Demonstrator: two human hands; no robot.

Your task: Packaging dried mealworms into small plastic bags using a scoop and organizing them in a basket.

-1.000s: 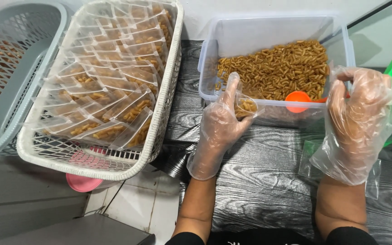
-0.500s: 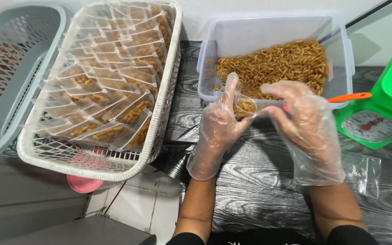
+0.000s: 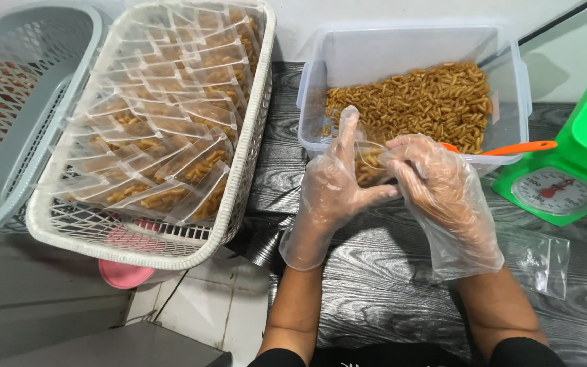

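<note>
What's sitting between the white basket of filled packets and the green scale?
In the head view, the clear tub of snack sticks and both gloved hands, left hand and right hand.

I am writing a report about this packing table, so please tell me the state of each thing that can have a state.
small clear bag: open, partly filled, held by both hands
left hand: gloved, gripping the bag
right hand: gloved, at the bag's mouth
clear tub: lidless, partly full of fried snack sticks
white basket: full of filled packets
grey basket: contents unclear
green scale: nothing on it
</note>
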